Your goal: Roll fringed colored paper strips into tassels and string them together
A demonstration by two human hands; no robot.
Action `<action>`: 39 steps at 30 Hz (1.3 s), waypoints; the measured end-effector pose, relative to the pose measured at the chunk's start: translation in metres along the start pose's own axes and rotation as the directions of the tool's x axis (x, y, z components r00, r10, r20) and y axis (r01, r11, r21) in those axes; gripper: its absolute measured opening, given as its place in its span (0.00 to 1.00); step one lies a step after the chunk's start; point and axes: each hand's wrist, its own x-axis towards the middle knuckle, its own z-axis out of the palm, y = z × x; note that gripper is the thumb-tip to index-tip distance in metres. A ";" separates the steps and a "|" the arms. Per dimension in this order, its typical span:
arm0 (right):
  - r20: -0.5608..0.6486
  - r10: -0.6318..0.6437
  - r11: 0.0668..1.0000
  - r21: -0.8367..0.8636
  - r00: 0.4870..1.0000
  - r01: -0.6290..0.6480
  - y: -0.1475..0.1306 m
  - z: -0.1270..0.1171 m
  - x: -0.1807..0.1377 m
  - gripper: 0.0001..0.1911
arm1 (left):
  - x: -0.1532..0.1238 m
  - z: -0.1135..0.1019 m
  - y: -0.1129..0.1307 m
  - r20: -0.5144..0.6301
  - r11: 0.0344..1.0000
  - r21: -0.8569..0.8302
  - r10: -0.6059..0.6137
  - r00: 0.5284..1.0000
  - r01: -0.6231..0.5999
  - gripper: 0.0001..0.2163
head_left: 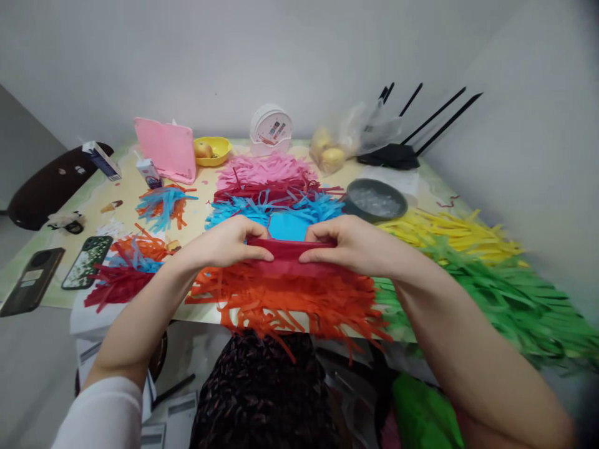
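Observation:
Between both hands a strip of red tissue paper (285, 251) is stretched level, with thumbs on the near side. My left hand (236, 243) pinches its left end, and my right hand (344, 244) pinches the right end. Below and nearer lies a pile of orange paper fringe (299, 296) that hangs over the table edge. Just beyond the hands is blue fringed paper (287, 224), followed by dark red fringe (271, 192) and pink fringe (266, 168). Whether the red strip touches the orange pile is hard to tell.
To the right lie yellow fringe (458, 231) and green fringe (505, 296), with a dark bowl (353, 202) behind. Mixed tassels (163, 206), two phones (35, 280), milk cartons (148, 171) and a pink tablet case (166, 149) stand left. A router (388, 156) is at the back right.

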 end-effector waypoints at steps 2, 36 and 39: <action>0.018 -0.014 1.000 -0.006 1.000 0.014 -0.001 -0.001 0.000 0.18 | 0.000 0.002 0.003 -0.032 1.000 0.011 -0.014 0.999 0.014 0.13; -0.297 0.203 0.859 0.512 0.933 -0.024 0.016 0.041 -0.037 0.11 | -0.020 0.042 -0.014 -0.227 0.841 -0.538 -0.072 0.971 -0.063 0.10; -0.355 0.253 0.781 0.623 0.900 0.026 0.019 0.054 -0.039 0.09 | -0.022 0.050 -0.018 -0.304 0.804 -0.583 -0.084 0.949 -0.116 0.09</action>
